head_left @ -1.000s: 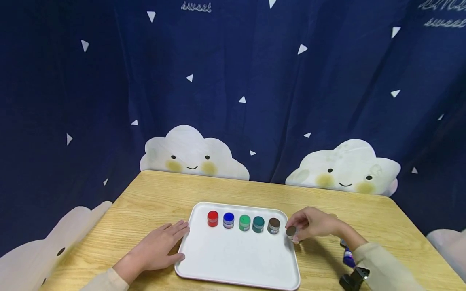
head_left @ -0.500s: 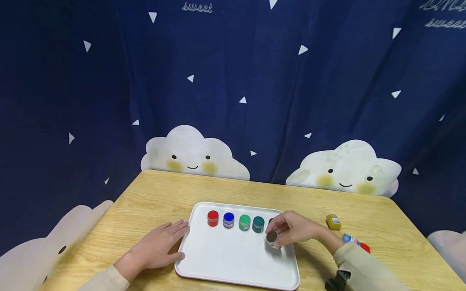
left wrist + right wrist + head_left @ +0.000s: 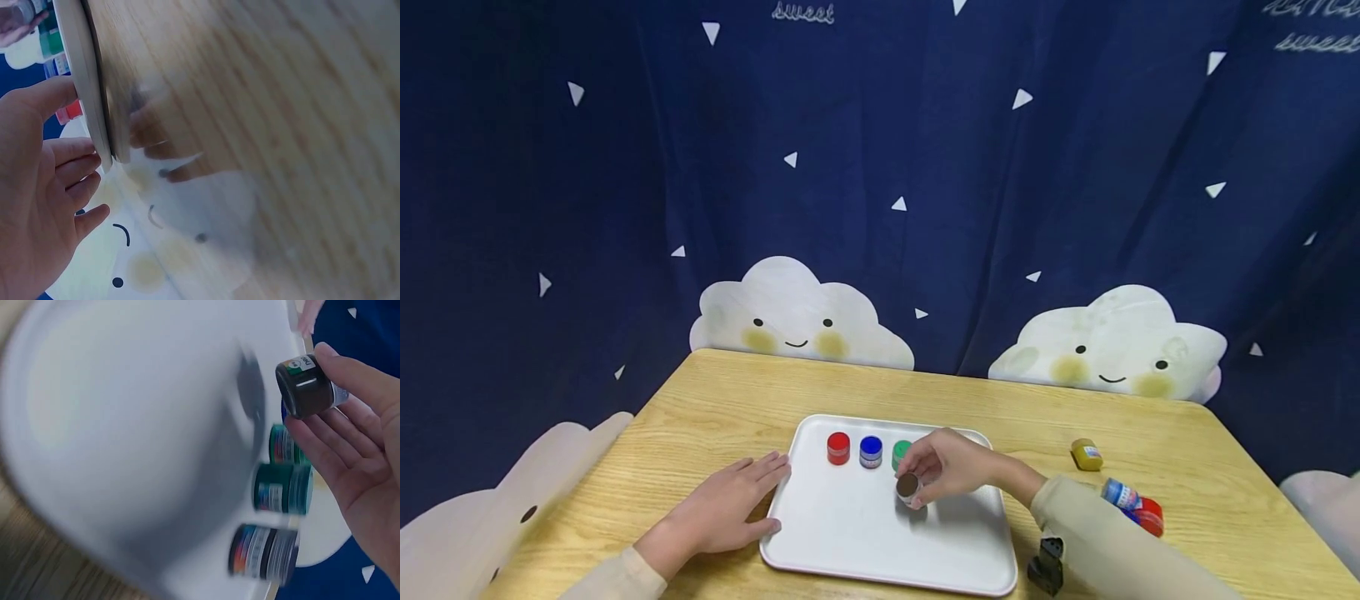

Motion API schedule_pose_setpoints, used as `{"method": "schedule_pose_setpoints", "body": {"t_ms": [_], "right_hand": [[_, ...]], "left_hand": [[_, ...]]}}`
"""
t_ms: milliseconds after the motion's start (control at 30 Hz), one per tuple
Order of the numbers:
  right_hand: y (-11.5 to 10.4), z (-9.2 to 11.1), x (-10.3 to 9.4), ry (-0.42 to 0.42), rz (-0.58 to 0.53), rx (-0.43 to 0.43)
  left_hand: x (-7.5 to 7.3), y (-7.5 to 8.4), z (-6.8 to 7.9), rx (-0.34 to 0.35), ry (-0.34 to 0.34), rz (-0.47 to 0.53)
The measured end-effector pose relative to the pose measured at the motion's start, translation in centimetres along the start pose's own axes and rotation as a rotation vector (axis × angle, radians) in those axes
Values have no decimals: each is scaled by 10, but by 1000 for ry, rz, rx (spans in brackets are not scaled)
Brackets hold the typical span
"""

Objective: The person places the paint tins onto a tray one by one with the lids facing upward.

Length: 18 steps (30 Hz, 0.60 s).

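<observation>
Across most of the head view we see a navy cloth curtain (image 3: pixel 880 167) with soft folds and small white triangles. Below it spreads a pale, straight-grained wooden table (image 3: pixel 715 392), with flat white cloud shapes (image 3: pixel 797 308) along its far edge. At the bottom centre we have a smooth white tray (image 3: pixel 880 542), rectangular with rounded corners and a raised rim. Our left hand (image 3: pixel 722 508) rests at the tray's left rim, fingers straight and relaxed. Our right hand (image 3: pixel 951 467), right of centre, pinches a dark brown jar (image 3: pixel 306 387) between thumb and fingers, held above the tray. In the head view that hand blocks the rest of the row; the right wrist view shows a teal jar (image 3: pixel 282 487) and a second brown jar (image 3: pixel 262 553) there, squat, glossy cylinders. Left of it stand a red jar (image 3: pixel 838 448), a blue jar (image 3: pixel 871 452) and a partly covered green jar (image 3: pixel 902 452). At lower right, beyond the sleeve (image 3: pixel 1097 533), lie an ochre jar (image 3: pixel 1086 455) and a small cluster of jars (image 3: pixel 1150 517).
</observation>
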State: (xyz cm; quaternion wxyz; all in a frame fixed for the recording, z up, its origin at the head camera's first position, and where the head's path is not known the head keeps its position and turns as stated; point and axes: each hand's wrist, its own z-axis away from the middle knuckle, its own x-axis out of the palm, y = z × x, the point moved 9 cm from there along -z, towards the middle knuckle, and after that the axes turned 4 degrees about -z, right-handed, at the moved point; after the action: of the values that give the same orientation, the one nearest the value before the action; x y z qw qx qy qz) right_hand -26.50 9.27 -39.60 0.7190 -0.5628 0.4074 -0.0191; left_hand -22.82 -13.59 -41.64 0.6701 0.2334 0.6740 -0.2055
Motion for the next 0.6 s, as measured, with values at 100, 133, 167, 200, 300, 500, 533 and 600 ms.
{"method": "schedule_pose_setpoints", "body": {"t_ms": [100,133,167,200,300,500,533,600], "right_hand": [[-4,-12,7,-5,6,-4],[-5,-16,9,-6,5,-9],[-6,-19,11,-5,7,-17],[-7,-23,12,-5,13,-24],[-10,-31,17,1,28,-31],[-14,-46,27,5,40,-14],[-14,-48,29,7,40,-16],[-16,-53,32,15,40,-21]], "left_hand": [[0,0,0,0,-3,4],[0,0,0,4,2,4],[0,0,0,5,5,4],[-1,0,0,6,10,4],[-3,1,0,18,29,-6],[-4,2,0,30,37,-24],[-3,1,0,28,35,-23],[-2,1,0,25,29,-18]]}}
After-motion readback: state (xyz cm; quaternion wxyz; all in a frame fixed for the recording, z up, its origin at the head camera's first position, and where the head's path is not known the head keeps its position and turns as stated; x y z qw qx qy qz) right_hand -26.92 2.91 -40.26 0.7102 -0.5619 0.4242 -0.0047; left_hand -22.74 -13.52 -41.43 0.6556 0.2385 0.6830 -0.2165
